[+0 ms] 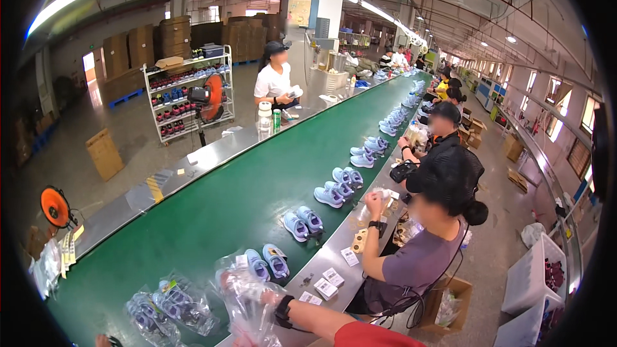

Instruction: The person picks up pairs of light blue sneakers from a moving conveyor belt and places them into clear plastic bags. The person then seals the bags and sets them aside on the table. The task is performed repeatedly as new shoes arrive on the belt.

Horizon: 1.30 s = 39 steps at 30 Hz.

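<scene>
Over the green conveyor belt's right edge, a clear plastic bag, presumably light, limp, slippery, best pinched at its rim, was clamped in the right hand; the left hand's grip could not be told.

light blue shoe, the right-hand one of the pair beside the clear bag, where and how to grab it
Probably around the middle of the shoe, pinched across its long sides, coming from above and the right. It is longer than wide with its top facing up, while the partner shoe and clear bag crowd its left.
</scene>
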Tool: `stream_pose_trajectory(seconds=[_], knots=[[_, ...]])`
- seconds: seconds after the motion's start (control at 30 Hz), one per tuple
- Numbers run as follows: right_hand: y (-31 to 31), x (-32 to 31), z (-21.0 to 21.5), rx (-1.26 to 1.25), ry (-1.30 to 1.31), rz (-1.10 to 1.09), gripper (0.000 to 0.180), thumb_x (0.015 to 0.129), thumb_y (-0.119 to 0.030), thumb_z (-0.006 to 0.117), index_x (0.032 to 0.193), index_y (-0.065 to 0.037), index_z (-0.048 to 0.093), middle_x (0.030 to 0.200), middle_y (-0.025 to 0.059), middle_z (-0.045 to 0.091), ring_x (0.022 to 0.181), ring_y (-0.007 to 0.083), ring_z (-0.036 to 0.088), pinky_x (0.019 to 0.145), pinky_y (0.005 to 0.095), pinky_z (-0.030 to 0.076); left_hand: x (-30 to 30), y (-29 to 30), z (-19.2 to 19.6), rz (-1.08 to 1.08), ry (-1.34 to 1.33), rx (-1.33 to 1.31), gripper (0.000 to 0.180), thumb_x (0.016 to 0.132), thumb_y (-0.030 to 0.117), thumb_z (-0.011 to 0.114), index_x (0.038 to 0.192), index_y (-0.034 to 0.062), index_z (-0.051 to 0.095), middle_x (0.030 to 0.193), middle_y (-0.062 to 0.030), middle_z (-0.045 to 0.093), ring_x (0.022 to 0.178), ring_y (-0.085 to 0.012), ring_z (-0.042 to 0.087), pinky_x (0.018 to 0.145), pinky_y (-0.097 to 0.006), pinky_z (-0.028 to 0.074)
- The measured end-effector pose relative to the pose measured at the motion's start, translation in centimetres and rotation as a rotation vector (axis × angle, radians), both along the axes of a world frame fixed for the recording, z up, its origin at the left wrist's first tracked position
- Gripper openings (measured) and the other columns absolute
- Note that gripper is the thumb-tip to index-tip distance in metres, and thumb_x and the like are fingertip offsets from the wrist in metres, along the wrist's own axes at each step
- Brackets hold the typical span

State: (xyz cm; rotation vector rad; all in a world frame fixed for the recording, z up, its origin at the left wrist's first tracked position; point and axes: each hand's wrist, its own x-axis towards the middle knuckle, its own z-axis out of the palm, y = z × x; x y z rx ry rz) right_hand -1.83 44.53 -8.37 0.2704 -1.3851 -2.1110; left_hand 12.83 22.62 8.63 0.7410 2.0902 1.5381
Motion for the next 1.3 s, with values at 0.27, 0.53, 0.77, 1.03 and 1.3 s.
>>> stream_pose_trajectory(seconds=[0.27,0.53,0.77,1.03,1.3], knots=[[-5.6,9.7,13.3,-2.032,-1.565,-0.35,0.028,0.071,-0.018,0.051,0.088,-0.003,0.068,0.089,0.0182,0.066,0.083,0.0347,0.064,0.074,0.044,0.049,-7.7,-1.6,-2.8,0.876,0.093,0.163,0.016,0.091,0.016,0.051,0.091,-0.0004,0.054,0.082,-0.0012,0.052,0.076,-0.01,0.047,0.067,-0.025,0.04],[-6.7,9.5,17.5,-2.422,-1.655,-0.025,0.022,0.082,-0.017,0.05,0.087,-0.002,0.065,0.085,0.0177,0.066,0.078,0.0324,0.064,0.07,0.0427,0.051,-8.9,-1.8,1.0,0.848,-0.268,0.342,0.018,0.092,0.017,0.052,0.077,0.0082,0.051,0.072,0.0068,0.044,0.066,-0.0023,0.036,0.057,-0.02,0.029],[1.2,6.8,17.5,-3.235,-0.662,0.319,0.021,0.085,-0.022,0.062,0.096,-0.004,0.064,0.083,0.0083,0.064,0.076,0.011,0.061,0.069,0.0261,0.048,-9.0,-3.1,3.9,0.749,0.019,-0.012,0.034,0.094,0.025,0.049,0.065,0.0081,0.044,0.062,0.0078,0.035,0.058,-0.0041,0.028,0.05,-0.025,0.022],[-3.2,2.0,1.3,-2.116,-0.959,-0.451,0.024,0.079,-0.031,0.055,0.098,-0.017,0.061,0.089,0.0126,0.06,0.084,0.0277,0.06,0.075,0.0456,0.04,-10.2,-2.8,3.7,0.747,0.027,-0.07,0.033,0.093,0.026,0.05,0.068,0.005,0.046,0.063,0.008,0.036,0.06,-0.0044,0.029,0.05,-0.024,0.023],[1.1,2.1,4.5,-2.889,-0.749,-0.164,0.047,0.077,-0.053,0.059,0.096,-0.01,0.06,0.089,0.0126,0.063,0.084,0.0291,0.06,0.071,0.0397,0.046,-11.0,-2.7,2.8,0.815,-0.017,-0.041,0.028,0.091,0.023,0.051,0.071,0.0028,0.05,0.065,0.0073,0.039,0.061,-0.0047,0.032,0.051,-0.024,0.026]])
